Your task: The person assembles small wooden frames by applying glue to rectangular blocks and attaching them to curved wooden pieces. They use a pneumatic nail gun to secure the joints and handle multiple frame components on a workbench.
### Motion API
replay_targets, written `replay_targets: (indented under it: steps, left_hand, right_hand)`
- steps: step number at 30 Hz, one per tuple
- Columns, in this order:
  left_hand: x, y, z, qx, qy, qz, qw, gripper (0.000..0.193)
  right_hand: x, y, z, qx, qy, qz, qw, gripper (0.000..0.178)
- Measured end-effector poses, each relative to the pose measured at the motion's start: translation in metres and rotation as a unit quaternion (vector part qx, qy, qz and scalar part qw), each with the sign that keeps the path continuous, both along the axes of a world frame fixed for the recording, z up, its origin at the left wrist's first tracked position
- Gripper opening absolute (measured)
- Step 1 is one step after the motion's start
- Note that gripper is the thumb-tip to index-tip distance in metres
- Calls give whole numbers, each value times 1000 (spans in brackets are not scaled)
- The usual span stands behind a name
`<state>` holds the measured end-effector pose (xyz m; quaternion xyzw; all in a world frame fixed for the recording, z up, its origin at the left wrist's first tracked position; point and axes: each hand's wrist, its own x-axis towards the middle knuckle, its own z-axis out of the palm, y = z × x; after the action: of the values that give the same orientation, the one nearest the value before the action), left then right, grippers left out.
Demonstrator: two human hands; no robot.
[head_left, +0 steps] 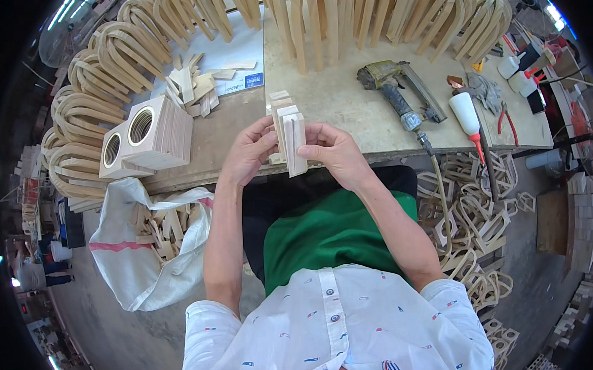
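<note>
Pale grooved wooden blocks (289, 136), upright, stacked, between both hands

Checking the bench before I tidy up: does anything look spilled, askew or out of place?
Cut wooden frame offcuts lie in a loose heap on the floor right of the workbench. The glue bottle lies on its side.

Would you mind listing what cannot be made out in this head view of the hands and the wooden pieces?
- Small pale wooden block stack: the piece count and how they join are unclear; the left hand and right hand cover its sides.
- White woven sack: most of its contents are hidden by its folds.
- Row of bent U-shaped wooden frames: tops cut off by the upper edge.
</note>
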<state>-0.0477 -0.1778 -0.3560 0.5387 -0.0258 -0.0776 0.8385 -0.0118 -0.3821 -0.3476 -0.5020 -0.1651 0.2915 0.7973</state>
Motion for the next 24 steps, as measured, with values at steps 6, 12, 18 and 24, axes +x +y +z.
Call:
replay_targets:
  steps: [6, 12, 18, 24]
  left_hand:
    - [-2, 0, -2, -22, 9, -3, 1000, 42]
    - [-5, -5, -4, -7, 42, 9, 999, 43]
    - [-13, -47, 12, 236, 14, 152, 960, 43]
    - [6, -58, 6, 495, -119, 203, 836, 47]
  right_hand:
    - [1, -2, -4, -6, 0, -5, 1000, 33]
    - [2, -3, -8, -9, 15, 8, 1000, 38]
    - [5, -3, -25, -19, 9, -68, 997, 40]
    - [11, -8, -38, -155, -91, -111, 978, 33]
